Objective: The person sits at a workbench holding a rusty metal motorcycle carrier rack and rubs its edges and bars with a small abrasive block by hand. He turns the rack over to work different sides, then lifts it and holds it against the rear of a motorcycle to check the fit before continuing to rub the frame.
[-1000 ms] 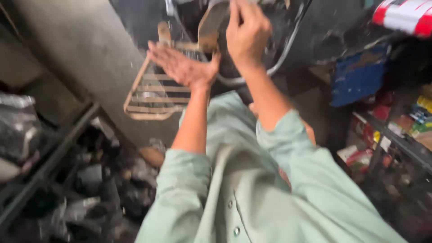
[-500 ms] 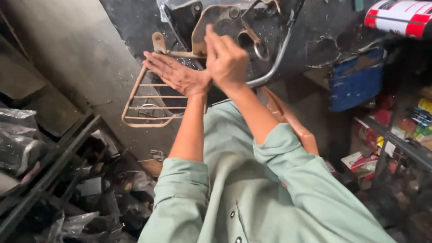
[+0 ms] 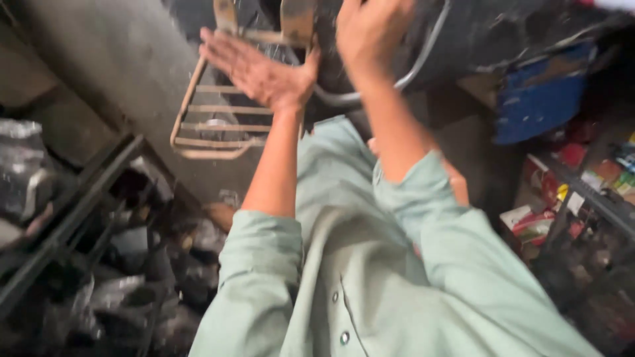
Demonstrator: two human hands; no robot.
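Left hand (image 3: pixel 264 69) open, flat against wire rack (image 3: pixel 205 125); right hand (image 3: pixel 374 36) grip unclear, on dark casing (image 3: pixel 476 33).

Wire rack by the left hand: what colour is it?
Tan, rusty-looking bars on the wire rack, shown in the head view.

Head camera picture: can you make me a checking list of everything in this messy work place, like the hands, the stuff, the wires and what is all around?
Surface: grey concrete slab slopes behind the work; no table seen.
Job's things: rusty wire rack with flat bars, fixed beside a dark metal body with a curved grey tube.
Clutter: crumpled plastic bags and dark scrap among black metal bars at left; small coloured packages at right.
Grippers: left hand open, palm flat against the rack; right hand pressed on the dark body, grip blurred.
Cables: nothing seen for sure.
Surroundings: blue box at right; pale green shirt sleeves below.
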